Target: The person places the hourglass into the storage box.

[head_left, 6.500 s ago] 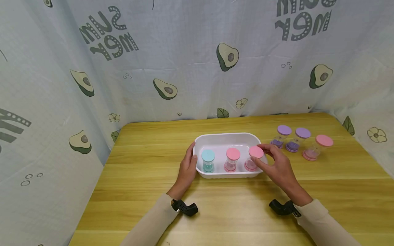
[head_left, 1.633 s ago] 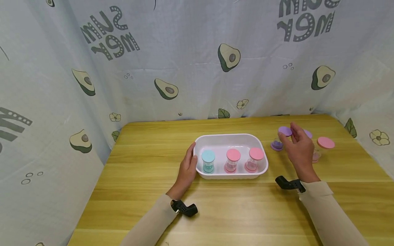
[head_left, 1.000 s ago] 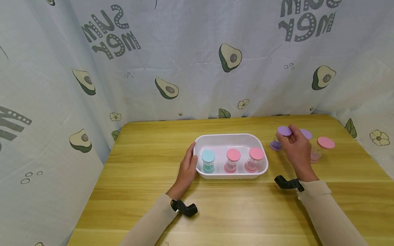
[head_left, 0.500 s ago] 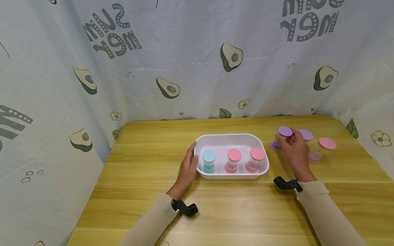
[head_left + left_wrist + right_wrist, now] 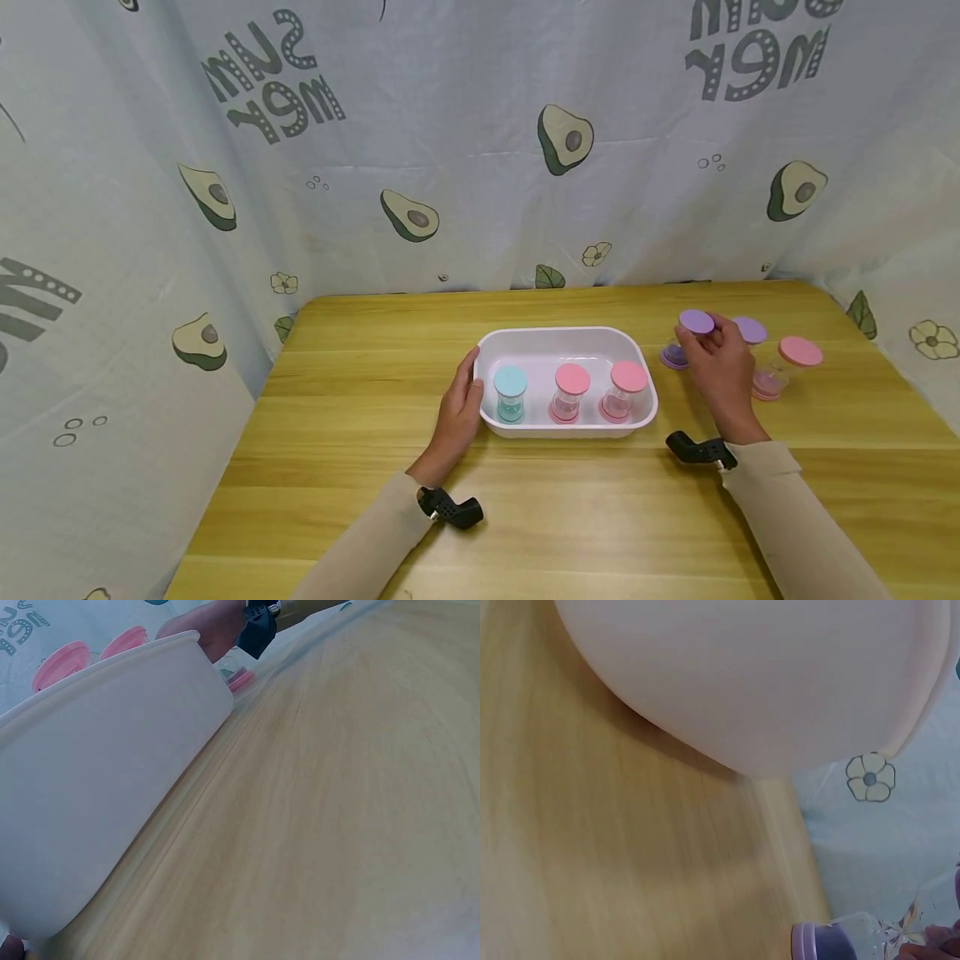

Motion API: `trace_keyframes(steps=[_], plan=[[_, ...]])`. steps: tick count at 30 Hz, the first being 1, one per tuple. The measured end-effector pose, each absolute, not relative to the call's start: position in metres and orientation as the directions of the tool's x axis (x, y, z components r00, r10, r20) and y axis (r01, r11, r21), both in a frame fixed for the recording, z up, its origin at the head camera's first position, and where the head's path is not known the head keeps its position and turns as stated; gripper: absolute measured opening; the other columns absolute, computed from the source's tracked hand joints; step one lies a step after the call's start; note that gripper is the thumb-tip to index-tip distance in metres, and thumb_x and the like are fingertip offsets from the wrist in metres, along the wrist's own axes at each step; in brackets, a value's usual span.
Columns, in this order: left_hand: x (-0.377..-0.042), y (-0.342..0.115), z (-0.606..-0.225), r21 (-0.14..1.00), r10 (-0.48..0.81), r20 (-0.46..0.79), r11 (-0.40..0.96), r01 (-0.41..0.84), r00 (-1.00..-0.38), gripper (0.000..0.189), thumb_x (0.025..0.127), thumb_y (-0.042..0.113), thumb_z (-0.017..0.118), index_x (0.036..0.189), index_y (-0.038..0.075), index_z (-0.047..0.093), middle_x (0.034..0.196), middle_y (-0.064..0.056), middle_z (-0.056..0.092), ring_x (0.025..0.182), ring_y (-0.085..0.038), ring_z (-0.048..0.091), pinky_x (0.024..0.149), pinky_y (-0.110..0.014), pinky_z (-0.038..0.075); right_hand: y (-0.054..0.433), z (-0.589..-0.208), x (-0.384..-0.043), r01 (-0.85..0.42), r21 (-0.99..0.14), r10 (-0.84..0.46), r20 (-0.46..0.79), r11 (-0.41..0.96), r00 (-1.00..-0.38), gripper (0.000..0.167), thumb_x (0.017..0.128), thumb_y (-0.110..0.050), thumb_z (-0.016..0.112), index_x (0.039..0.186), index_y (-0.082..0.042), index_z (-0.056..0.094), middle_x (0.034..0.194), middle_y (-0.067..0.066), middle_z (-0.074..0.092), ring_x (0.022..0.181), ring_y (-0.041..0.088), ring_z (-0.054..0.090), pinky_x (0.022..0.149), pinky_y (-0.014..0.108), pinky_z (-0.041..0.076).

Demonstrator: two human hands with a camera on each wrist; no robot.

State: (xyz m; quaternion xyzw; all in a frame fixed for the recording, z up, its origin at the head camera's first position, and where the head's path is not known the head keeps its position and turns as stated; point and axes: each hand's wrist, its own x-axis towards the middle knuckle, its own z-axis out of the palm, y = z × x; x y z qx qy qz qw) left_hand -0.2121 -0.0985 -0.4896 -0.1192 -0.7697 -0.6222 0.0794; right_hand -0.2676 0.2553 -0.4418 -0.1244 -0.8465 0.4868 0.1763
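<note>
My left hand (image 5: 454, 410) rests against the left end of the white plastic tray (image 5: 555, 335), its fingers along the outer wall. In the tray stand a blue sand timer (image 5: 510, 382) and two pink ones, the middle one (image 5: 572, 379) and the right one (image 5: 628, 377). To the right of the tray, my right hand (image 5: 722, 375) pinches a purple sand timer (image 5: 696, 322) near its top. Purple sand lies in the bottom of that timer (image 5: 834, 943) in the right wrist view; its middle is partly behind my fingers in the head view.
Behind my right hand stands a second purple sand timer (image 5: 750, 330), mostly hidden. A pink sand timer (image 5: 799, 352) is farther right. All stand on a wooden table (image 5: 360, 375), with a printed curtain (image 5: 465, 175) behind and at the sides.
My right hand has left the right pink sand timer in the tray and moved right to the nearer purple one, which it pinches. My left hand has stayed at the tray.
</note>
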Motion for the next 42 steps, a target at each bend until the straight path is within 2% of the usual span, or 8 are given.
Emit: trace_keyframes(steps=[2,7,10,14,19,28,33,42], plan=[[-0.212,-0.098,-0.49,0.939,0.083,0.271,0.198,0.282,-0.959,0.049,0.105,0.018,0.035,0.153,0.02,0.025,0.157,0.002,0.026,0.142,-0.013,0.026,0.113,-0.034,0.026,0.254,-0.442,-0.267,0.049,-0.864,0.387,0.173,0.501,-0.906,0.072,0.091,-0.05,0.057,0.145,-0.006,0.038,0.143,0.018,0.047,0.129,0.032,0.048,0.1,0.034,0.041],[-0.212,-0.099,-0.489,0.94,0.081,0.26,0.205,0.272,-0.962,0.049,0.105,0.016,0.035,0.153,0.019,0.024,0.157,0.002,0.025,0.142,-0.013,0.026,0.113,-0.034,0.027,0.252,-0.438,-0.265,0.058,-0.873,0.392,0.157,0.484,-0.907,0.068,0.093,-0.044,0.059,0.145,-0.006,0.037,0.144,0.015,0.047,0.13,0.029,0.048,0.102,0.037,0.042],[-0.211,-0.099,-0.486,0.94,0.087,0.257,0.21,0.27,-0.963,0.05,0.105,0.013,0.034,0.154,0.015,0.022,0.158,-0.002,0.024,0.143,-0.016,0.025,0.113,-0.035,0.026,0.253,-0.44,-0.267,0.051,-0.876,0.398,0.165,0.479,-0.902,0.067,0.093,-0.042,0.06,0.144,-0.006,0.038,0.143,0.015,0.048,0.129,0.029,0.049,0.101,0.036,0.042],[-0.202,-0.097,-0.467,0.939,0.101,0.251,0.216,0.267,-0.963,0.05,0.104,0.008,0.033,0.152,0.005,0.022,0.158,-0.01,0.023,0.143,-0.021,0.025,0.113,-0.036,0.026,0.264,-0.458,-0.278,-0.001,-0.865,0.39,0.227,0.501,-0.892,0.069,0.09,-0.05,0.061,0.143,-0.01,0.041,0.141,0.013,0.051,0.127,0.025,0.051,0.098,0.03,0.044],[-0.194,-0.095,-0.452,0.939,0.101,0.253,0.215,0.269,-0.962,0.05,0.103,0.006,0.034,0.151,0.001,0.023,0.157,-0.013,0.024,0.143,-0.021,0.025,0.114,-0.037,0.025,0.274,-0.475,-0.29,-0.061,-0.852,0.377,0.294,0.521,-0.878,0.071,0.086,-0.057,0.061,0.142,-0.017,0.044,0.139,0.008,0.054,0.125,0.02,0.054,0.096,0.027,0.046],[-0.194,-0.095,-0.453,0.941,0.104,0.257,0.2,0.273,-0.961,0.049,0.104,0.007,0.034,0.151,0.001,0.023,0.157,-0.013,0.026,0.143,-0.021,0.026,0.114,-0.036,0.026,0.246,-0.426,-0.264,-0.067,-0.889,0.394,0.267,0.453,-0.879,0.058,0.092,-0.034,0.064,0.139,-0.005,0.047,0.136,0.016,0.055,0.124,0.023,0.055,0.099,0.027,0.044],[-0.195,-0.096,-0.453,0.942,0.112,0.247,0.204,0.265,-0.963,0.049,0.104,0.008,0.033,0.152,0.001,0.022,0.157,-0.013,0.025,0.143,-0.021,0.026,0.114,-0.035,0.026,0.239,-0.415,-0.259,-0.097,-0.884,0.381,0.293,0.457,-0.877,0.056,0.092,-0.031,0.065,0.138,-0.004,0.048,0.132,0.011,0.058,0.121,0.021,0.057,0.097,0.026,0.046],[-0.196,-0.097,-0.452,0.942,0.109,0.241,0.215,0.26,-0.964,0.049,0.104,0.007,0.034,0.152,0.002,0.023,0.157,-0.012,0.025,0.143,-0.02,0.026,0.113,-0.035,0.026,0.231,-0.404,-0.259,-0.135,-0.887,0.353,0.31,0.443,-0.883,0.057,0.093,-0.031,0.064,0.141,-0.008,0.045,0.136,0.01,0.054,0.119,0.019,0.055,0.099,0.026,0.045]])
